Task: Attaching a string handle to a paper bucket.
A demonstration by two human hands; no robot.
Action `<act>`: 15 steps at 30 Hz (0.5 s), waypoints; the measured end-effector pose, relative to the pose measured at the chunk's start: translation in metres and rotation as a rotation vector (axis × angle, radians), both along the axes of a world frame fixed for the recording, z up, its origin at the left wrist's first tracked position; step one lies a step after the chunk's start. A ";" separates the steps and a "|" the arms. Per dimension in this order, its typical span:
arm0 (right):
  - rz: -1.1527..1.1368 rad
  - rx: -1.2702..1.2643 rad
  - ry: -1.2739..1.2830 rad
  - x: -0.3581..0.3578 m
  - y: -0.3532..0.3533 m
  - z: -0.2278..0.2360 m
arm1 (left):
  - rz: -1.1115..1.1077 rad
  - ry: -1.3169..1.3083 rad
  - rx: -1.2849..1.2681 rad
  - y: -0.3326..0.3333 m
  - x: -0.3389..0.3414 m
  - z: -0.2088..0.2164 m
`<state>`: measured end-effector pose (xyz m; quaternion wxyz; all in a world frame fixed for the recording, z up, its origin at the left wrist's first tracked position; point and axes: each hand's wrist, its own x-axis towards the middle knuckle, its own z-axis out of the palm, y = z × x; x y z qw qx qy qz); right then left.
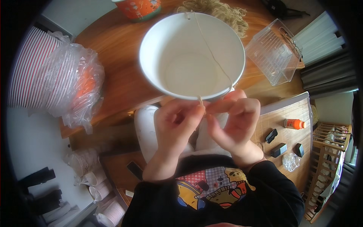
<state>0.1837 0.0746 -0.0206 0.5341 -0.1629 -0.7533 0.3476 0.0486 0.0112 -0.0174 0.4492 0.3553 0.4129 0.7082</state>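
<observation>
A large white paper bucket (162, 49) tilts its open mouth toward me, its near rim right above my hands. A thin beige cord (212, 56) is fixed at the far rim and runs across the opening to the near right rim. A short piece of cord also comes out at the near rim. My left hand (174, 123) pinches that piece between thumb and fingertips just below the rim. Beside it, my right hand (240, 121) has thumb and forefinger closed near the same cord end; whatever lies between those fingertips is too small to make out.
On the wooden table (117, 60) are a bundle of beige cords (227, 17), an orange patterned bucket (138, 8) and a clear plastic box (276, 56). Nested buckets (34, 72) in plastic stand left. A side table at right holds an orange-capped bottle (294, 123) and small black boxes (278, 150).
</observation>
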 end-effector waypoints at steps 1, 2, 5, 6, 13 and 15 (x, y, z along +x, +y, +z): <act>0.001 0.000 0.000 0.000 -0.001 0.000 | 0.000 -0.011 -0.003 0.001 0.000 0.000; 0.021 -0.042 0.020 0.000 -0.002 -0.001 | -0.001 -0.023 -0.006 0.001 0.000 0.000; 0.048 -0.082 0.042 0.000 -0.002 -0.002 | 0.011 -0.007 0.013 0.000 0.000 -0.002; 0.053 -0.078 0.042 0.000 -0.002 -0.002 | 0.012 -0.006 0.012 0.000 0.000 -0.001; 0.096 -0.143 0.073 0.002 -0.001 -0.001 | 0.021 -0.051 0.008 0.001 0.001 -0.001; 0.096 -0.122 0.062 0.001 -0.001 0.000 | 0.028 -0.052 0.007 0.001 0.002 -0.001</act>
